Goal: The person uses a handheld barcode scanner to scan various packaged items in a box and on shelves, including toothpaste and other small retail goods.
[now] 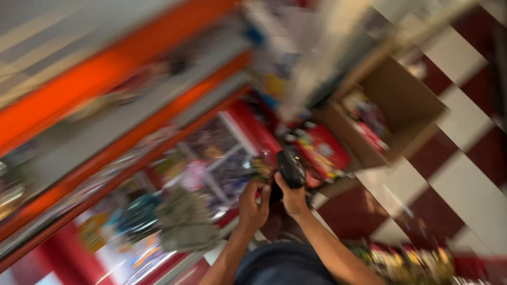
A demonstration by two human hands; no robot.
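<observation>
The whole view is smeared by motion and tilted. My right hand [292,199] grips a small black rounded handheld device [291,167] and holds it upright in front of me. My left hand [253,205] is raised right beside it, fingers curled near the device's lower left side; whether it touches the device or holds something small I cannot tell. Both forearms come up from the bottom middle. Just behind the device lie red packages [322,150] on the floor.
Orange and grey shelves [105,126] with blurred colourful goods run across the left. An open cardboard box [393,113] with packets stands at the right on a dark red and white checked floor [459,184]. More packets lie at the bottom right [406,261].
</observation>
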